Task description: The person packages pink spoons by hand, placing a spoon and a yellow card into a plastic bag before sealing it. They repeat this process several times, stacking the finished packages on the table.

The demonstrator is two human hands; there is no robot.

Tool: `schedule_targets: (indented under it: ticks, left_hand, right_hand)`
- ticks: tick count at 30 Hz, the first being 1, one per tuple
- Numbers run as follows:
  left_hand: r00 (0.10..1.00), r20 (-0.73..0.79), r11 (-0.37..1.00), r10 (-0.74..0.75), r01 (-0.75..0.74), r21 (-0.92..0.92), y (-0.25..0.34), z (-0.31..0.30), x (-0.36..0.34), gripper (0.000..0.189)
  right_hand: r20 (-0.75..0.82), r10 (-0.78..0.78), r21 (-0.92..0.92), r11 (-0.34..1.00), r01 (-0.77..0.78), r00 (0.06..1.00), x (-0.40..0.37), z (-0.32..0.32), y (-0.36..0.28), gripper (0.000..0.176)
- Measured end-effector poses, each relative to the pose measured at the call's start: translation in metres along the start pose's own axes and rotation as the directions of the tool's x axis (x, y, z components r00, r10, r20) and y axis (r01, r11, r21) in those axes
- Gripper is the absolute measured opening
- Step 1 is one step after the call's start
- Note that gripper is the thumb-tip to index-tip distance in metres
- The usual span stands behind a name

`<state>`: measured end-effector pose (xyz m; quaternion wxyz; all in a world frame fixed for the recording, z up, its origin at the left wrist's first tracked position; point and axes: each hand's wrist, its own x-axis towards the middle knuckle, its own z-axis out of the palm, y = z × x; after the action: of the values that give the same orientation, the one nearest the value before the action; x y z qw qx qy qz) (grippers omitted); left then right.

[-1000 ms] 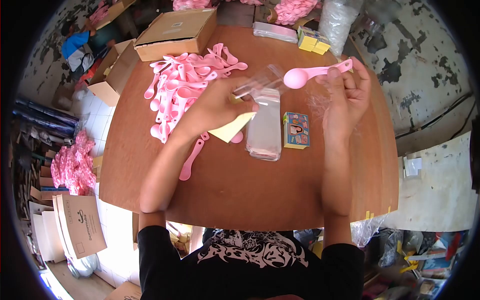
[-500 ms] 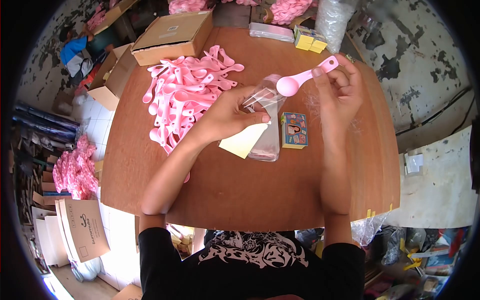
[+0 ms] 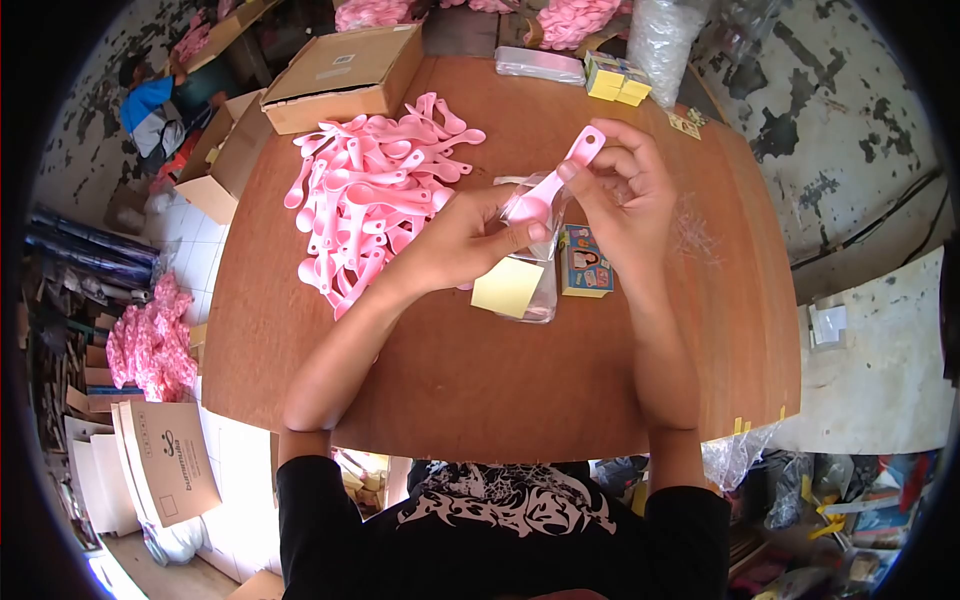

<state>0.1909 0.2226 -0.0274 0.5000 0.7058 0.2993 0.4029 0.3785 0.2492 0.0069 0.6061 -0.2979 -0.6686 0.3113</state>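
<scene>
My right hand (image 3: pixel 628 195) pinches a pink plastic spoon (image 3: pixel 552 185) by the holed end of its handle. The spoon's bowl points down into a clear plastic bag (image 3: pixel 556 218); whether it is fully inside the bag is hard to make out. My left hand (image 3: pixel 462 240) closes thumb and fingers on that bag, and a pale yellow card (image 3: pixel 508 288) hangs below the thumb. Beneath lie more flat clear bags (image 3: pixel 544 305). Just right of them sits a stack of printed cards (image 3: pixel 587 262). A heap of pink spoons (image 3: pixel 365 195) spreads left of my left hand.
At the table's back left stands a cardboard box (image 3: pixel 345 75). Along the back edge are a packet of clear bags (image 3: pixel 540 65), yellow card stacks (image 3: pixel 616 78) and a tall plastic roll (image 3: pixel 668 50). Another person (image 3: pixel 152 110) is at the far left.
My right hand has moved left and slightly down, bringing the spoon's bowl from beside the bag to its mouth. The yellow card has shifted right with my left hand.
</scene>
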Motion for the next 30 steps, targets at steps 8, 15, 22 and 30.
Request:
schedule_targets:
  ticks: [8, 15, 22, 30]
  left_hand:
    - [0.994, -0.052, 0.986, -0.092, 0.083, -0.147, -0.001, 0.0, -0.002, 0.05]
    - [0.997, 0.058, 0.997, -0.046, 0.049, -0.055, 0.005, -0.003, -0.004, 0.049]
    - [0.977, -0.129, 0.978, 0.172, -0.153, 0.14, 0.022, -0.002, -0.009, 0.065]
    - [0.95, -0.19, 0.966, 0.247, -0.228, 0.12, 0.027, 0.008, -0.007, 0.032]
  right_hand:
    - [0.055, -0.173, -0.261, 0.948, 0.181, 0.983, -0.004, 0.003, -0.011, 0.032]
    - [0.183, -0.02, -0.092, 0.995, 0.037, 0.983, -0.011, 0.004, -0.015, 0.021]
    - [0.124, -0.34, -0.237, 0.902, 0.361, 0.932, -0.014, 0.0, -0.035, 0.018]
    - [0.173, -0.168, -0.203, 0.958, 0.202, 0.97, -0.014, 0.0, -0.035, 0.014]
